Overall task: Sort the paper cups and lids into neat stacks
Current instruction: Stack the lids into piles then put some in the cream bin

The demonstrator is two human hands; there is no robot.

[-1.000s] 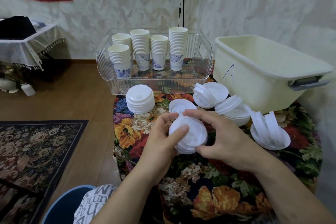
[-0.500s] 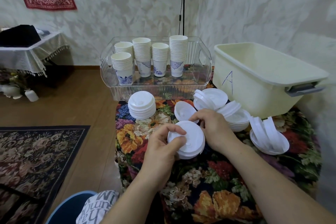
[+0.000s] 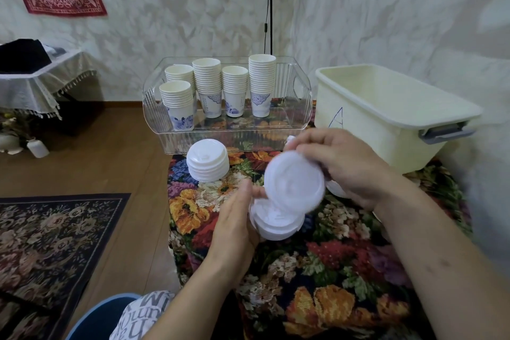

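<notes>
1. Lid: pinched at its upper rim by the right hand, held tilted just above the small lid stack that the left hand grips from the side, over the floral cloth.
2. Advice: level the lid, centre it on the stack, press until the rims nest, and keep the left hand steadying.
3. A finished lid pile stands near the clear tray, where the cups are stacked.
4. Writing: "A" on the cream bin; the letters on the garment below are partly legible only.

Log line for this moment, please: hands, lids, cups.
left hand: holds lid stack | right hand: holds tilted lid over it | second lid stack: on table | cups: stacked in clear tray
</notes>
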